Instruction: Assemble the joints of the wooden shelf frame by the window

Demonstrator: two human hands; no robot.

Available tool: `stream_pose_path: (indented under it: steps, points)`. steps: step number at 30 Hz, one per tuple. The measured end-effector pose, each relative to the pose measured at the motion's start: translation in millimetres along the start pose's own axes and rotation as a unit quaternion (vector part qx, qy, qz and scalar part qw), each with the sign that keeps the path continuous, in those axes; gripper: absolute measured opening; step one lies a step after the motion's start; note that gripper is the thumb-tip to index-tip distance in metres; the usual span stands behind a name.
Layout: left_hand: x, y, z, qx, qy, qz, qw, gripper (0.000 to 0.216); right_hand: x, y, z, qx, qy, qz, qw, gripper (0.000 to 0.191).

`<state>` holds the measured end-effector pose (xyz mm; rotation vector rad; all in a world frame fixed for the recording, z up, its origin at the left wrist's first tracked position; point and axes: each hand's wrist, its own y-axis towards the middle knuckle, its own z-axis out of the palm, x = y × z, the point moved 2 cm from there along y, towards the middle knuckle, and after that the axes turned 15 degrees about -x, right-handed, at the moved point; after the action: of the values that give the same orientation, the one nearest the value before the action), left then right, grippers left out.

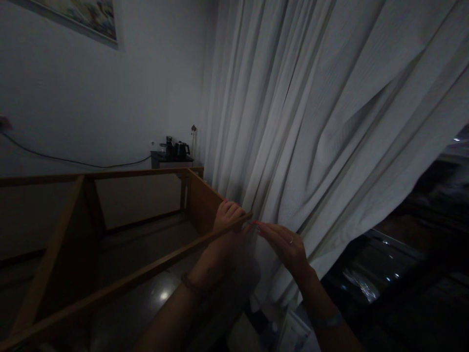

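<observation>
Left hand (227,217) is curled round the near rail of the wooden frame (154,269) close to its free end, fingertips showing on the far side, palm partly hidden. Right hand (286,244) has its fingertips drawn together right at that end; can't tell if they pinch anything, too dim and small. Frame fills the lower left, running toward the back wall: long rails, a divider panel (66,244) across it, an end panel (201,200) beyond the left hand. Reads as stiff and heavy overall, awkward by its length, not fragile; finished wood, so maybe a bit slick. Best hold: rails near the corners, not the thin panel edges. Rail end looks like the spot for fine finger work, with one hand steadying. Room is dim. White curtain (278,98) hangs in soft folds just beside the hands; plain wall (146,73) behind. Floor (146,305) is smooth and glossy, with a bright reflection, so feet could skid on it. Small cabinet (172,165) in the far corner carries a dark kettle (181,148); thin cord (91,166) sags along the wall.
</observation>
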<state>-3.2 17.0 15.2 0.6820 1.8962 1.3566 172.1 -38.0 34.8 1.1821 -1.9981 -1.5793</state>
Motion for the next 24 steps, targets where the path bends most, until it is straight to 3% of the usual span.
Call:
stream_pose_path:
  steps: [4,9,12,15,17,20,24]
  points:
    - [-1,1,-1,0.004,0.002,0.001,1.000,0.007,-10,3,-2,0.024,0.003,-0.011,1.000,0.044]
    - [-1,1,-1,-0.001,-0.006,-0.014,1.000,0.003,-15,8,3,0.023,0.006,-0.018,1.000,0.012]
    - [-2,1,-1,-0.007,-0.012,-0.012,1.000,0.004,-9,8,6,0.020,-0.009,0.036,0.999,0.017]
    - [-2,1,-1,-0.020,-0.014,-0.019,1.000,0.004,1,4,11,0.000,0.012,0.157,0.988,0.032]
    - [-2,1,-2,-0.021,-0.017,-0.016,1.000,0.004,8,0,15,0.001,0.057,0.277,0.959,0.037]
    - [-2,0,-1,-0.014,-0.018,-0.010,1.000,0.003,20,-5,24,-0.013,0.150,0.439,0.886,0.042]
    - [0,-1,0,-0.016,-0.019,-0.024,0.999,0.005,30,-6,34,-0.054,0.233,0.528,0.814,0.046]
